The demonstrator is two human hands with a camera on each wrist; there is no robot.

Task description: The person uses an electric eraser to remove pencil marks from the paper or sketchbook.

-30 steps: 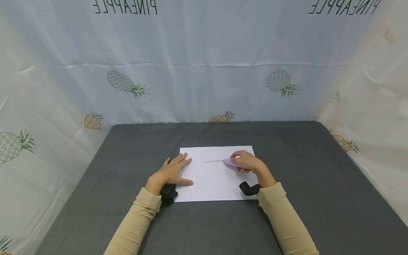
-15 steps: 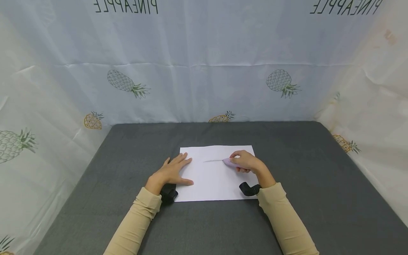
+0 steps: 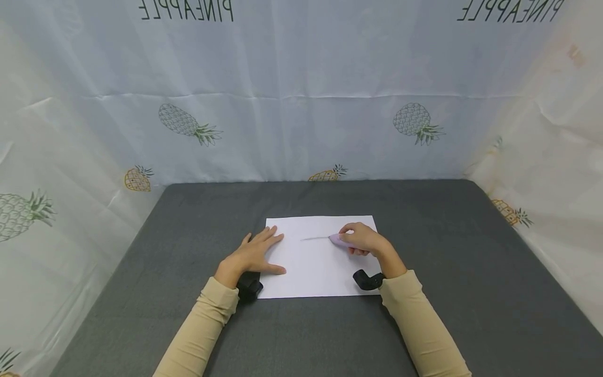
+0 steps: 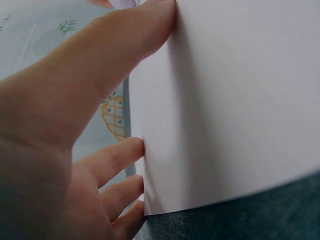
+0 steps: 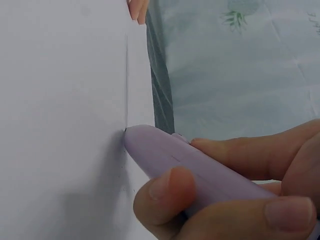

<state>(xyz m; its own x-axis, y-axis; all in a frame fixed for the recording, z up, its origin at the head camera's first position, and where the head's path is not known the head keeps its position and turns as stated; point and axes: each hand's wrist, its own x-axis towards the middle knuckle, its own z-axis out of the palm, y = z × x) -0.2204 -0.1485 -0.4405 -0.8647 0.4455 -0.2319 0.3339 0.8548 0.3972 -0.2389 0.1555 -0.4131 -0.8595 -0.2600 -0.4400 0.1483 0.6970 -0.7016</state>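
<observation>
A white sheet of paper point(image 3: 311, 267) lies on the dark grey table. My left hand point(image 3: 254, 254) rests on its left side with fingers spread, the thumb point(image 4: 145, 30) pressing on the sheet in the left wrist view. In my right hand point(image 3: 369, 240) I grip a lavender utility knife point(image 5: 175, 160) with a rounded nose and a small slider on its side. Its tip touches the sheet in the upper right part; the blade is too small to make out. From the tip a thin straight slit point(image 5: 126, 82) runs leftward across the sheet.
The dark grey table point(image 3: 301, 340) extends around the paper on every side. A white curtain point(image 3: 292, 131) printed with pineapples hangs behind it. A black wrist device point(image 3: 367, 280) hangs over the paper by the right cuff, another point(image 3: 249, 288) by the left.
The paper's far edge bulged up slightly half a second ago and lies flatter now. Both hands and the knife stay almost in place.
</observation>
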